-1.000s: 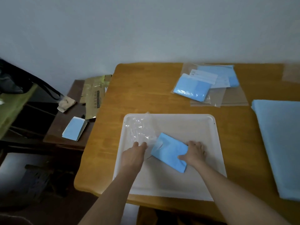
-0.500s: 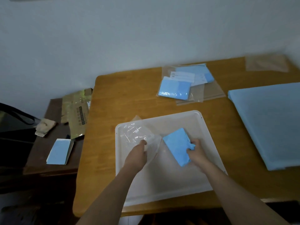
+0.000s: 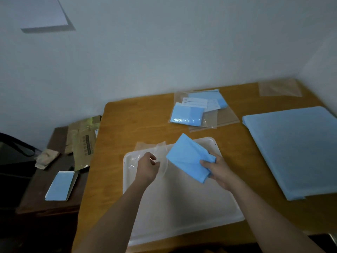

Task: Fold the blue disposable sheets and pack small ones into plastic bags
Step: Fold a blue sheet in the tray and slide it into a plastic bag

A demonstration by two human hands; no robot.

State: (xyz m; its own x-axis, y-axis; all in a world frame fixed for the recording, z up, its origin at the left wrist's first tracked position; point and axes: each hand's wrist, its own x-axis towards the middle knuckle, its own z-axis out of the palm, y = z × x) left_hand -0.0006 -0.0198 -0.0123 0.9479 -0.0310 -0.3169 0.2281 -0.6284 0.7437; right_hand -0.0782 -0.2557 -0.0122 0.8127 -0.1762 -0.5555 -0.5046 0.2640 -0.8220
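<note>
Hands (image 3: pixel 219 168) — folded sheet (image 3: pixel 187 157), seemingly bag (image 3: pixel 161 156)

A plain pale wall (image 3: pixel 164 52) fills the upper half, dimly lit, with a white panel (image 3: pixel 43 13) at eleven o'clock. A wooden table (image 3: pixel 138 128) with rounded corners spans centre to three o'clock. At nine o'clock stands a lower dark side table (image 3: pixel 42 194), near it a black shape (image 3: pixel 12 152) too dark to identify.
</note>
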